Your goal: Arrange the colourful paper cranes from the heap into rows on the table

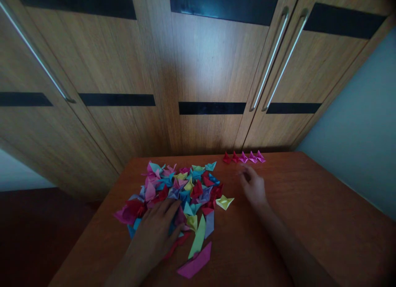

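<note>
From my remote station I see the left hand (159, 225) spread loosely on the heap of coloured origami boats (188, 187), gripping nothing visible. The right hand (254, 188) curls just before the row of five red and pink origami boats (243, 157) near the table's (297, 204) far edge; I can't tell if it pinches anything. A stray knuckle could scatter that row; heavy pressing could crush the heap.
</note>
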